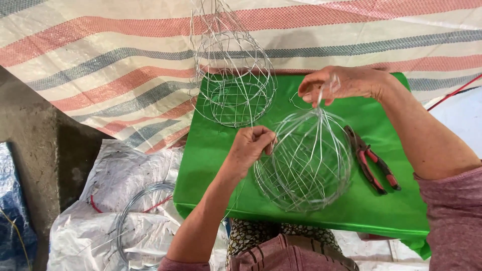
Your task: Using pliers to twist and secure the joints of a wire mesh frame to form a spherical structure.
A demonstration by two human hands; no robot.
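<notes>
I am pinching one rounded wire basket (306,160) with my left hand (251,148) and right hand (341,83); a second wire basket (233,75) and red-handled pliers (371,160) are lying beside it.

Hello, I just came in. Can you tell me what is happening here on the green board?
A person sits with a green board on the lap and handles a rounded wire cage lying on it. The right hand pinches the wires gathered at the cage's top, while the left hand grips its side. A second wire cage stands behind, untouched. Red-handled pliers lie on the board beside the right forearm. A coil of wire rests on white sacking at the left.
</notes>
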